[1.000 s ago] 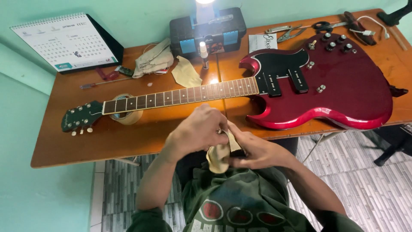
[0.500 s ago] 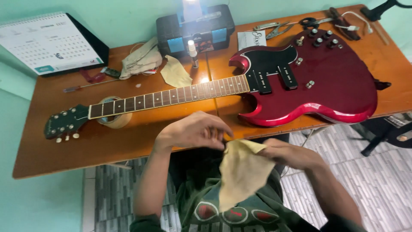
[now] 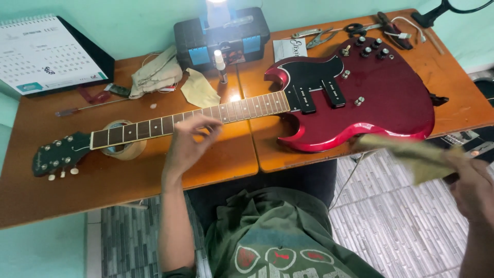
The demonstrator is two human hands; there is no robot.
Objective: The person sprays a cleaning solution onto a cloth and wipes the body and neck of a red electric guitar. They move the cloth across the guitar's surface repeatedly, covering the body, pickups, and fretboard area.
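Observation:
A dark red electric guitar (image 3: 360, 103) lies flat across two wooden tables (image 3: 128, 175), its neck (image 3: 190, 118) running left to a dark headstock (image 3: 59, 154). My left hand (image 3: 190, 141) hovers just in front of the neck's middle, fingers apart and holding nothing. My right hand (image 3: 473, 188) is out to the right, off the table edge, gripping a yellowish cloth (image 3: 411, 154) that is blurred by motion.
A roll of tape (image 3: 121, 149) sits under the neck. Behind it lie folded cloths (image 3: 157, 77), a second yellow cloth (image 3: 198, 90), a small white bottle (image 3: 220, 64), a black and blue toolbox (image 3: 221, 38), pliers and scissors (image 3: 329, 33), and a desk calendar (image 3: 49, 56).
My hands have parted. The left one let go of the cloth and rose to the guitar neck. The right one swung the cloth out to the right.

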